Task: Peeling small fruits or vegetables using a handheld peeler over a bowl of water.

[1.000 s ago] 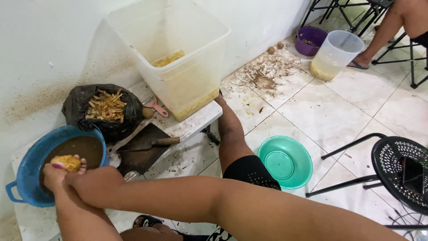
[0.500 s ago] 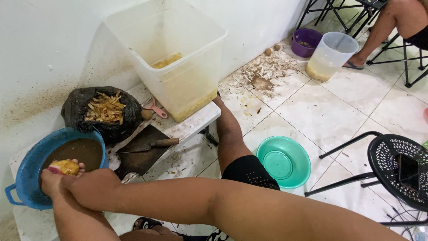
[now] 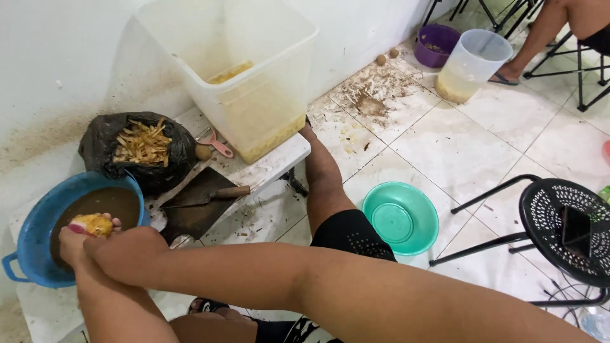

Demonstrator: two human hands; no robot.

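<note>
**A:** Potato [image 3: 93, 224], peeled and yellow, sits at the near rim of the blue basin [image 3: 25, 254], above the brown water. What holds it?

**B:** Both hands close around it. The left hand [image 3: 73, 244] cups it from below with curled fingers; the right hand [image 3: 127, 248] presses over it from the side nearer the camera. Both grips are closed, with only the top of the potato showing between the fingers.

**A:** What differs from a second ago?

**B:** Little. Then the potato lay in the same grip at the same rim of the basin. Since then the hands have drawn slightly toward the body, and the fingers cover a little more of the potato. It remains over the water, not out of the basin, so the washing appears unfinished.

**A:** What lies around the basin?

**B:** Just behind it, a black bag [image 3: 136, 152] holds a heap of pale peelings. Right of the basin, a dark board [image 3: 190, 209] carries a knife [image 3: 206, 195] with a wooden handle. Beyond the bag, farther from the basin, stands a large clear tub [image 3: 254, 95] with yellow pieces in its bottom; a pink peeler [image 3: 216, 143] rests between bag and tub.

**A:** And farther off?

**B:** On the tiled floor, well right of the basin, a green bowl [image 3: 400, 216] stands beside a black stool [image 3: 565, 228].
</note>
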